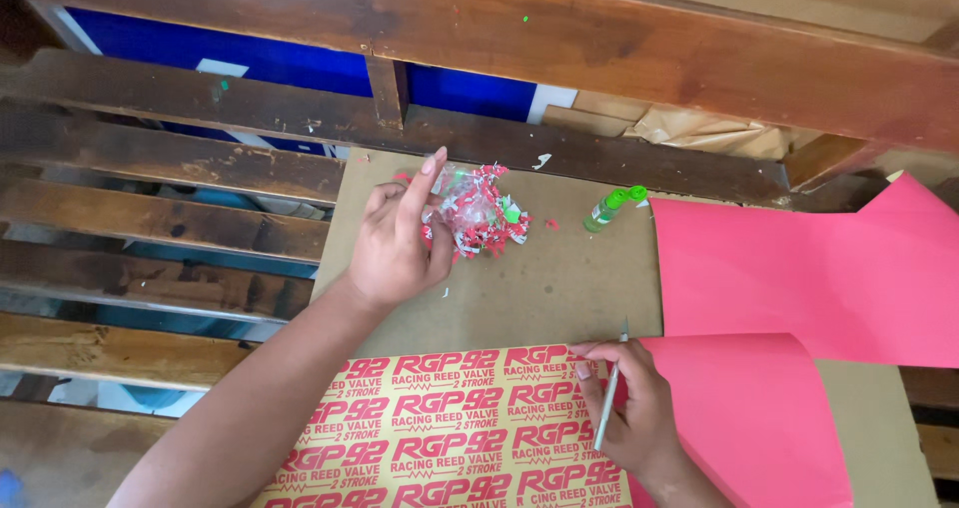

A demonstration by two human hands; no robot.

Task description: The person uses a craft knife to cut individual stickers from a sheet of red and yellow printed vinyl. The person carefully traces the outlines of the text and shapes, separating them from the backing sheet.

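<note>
Two hands were in view, both the person's own. The left hand (395,243) rested on the brown cardboard tabletop (539,288), fingers loosely curled and the index finger stretched up; its thumb side touched one heap of paper scraps (478,213), red, white and green bits tangled with clear film. Whether it pinched any scrap could not be told.

The right hand (631,413) was closed around one thin craft knife (607,413), held like a pen, its tip pointing away from the person. That hand lay at the seam where one yellow sticker sheet (450,433) with red print met the curled-over flap of one pink paper sheet (799,278). The pink sheet covered the right part of the tabletop, its near flap folded back over itself.

One small green bottle (611,208) lay on its side between the scrap heap and the pink sheet, apart from both. Dark wooden beams (559,38) ran across behind the tabletop.
</note>
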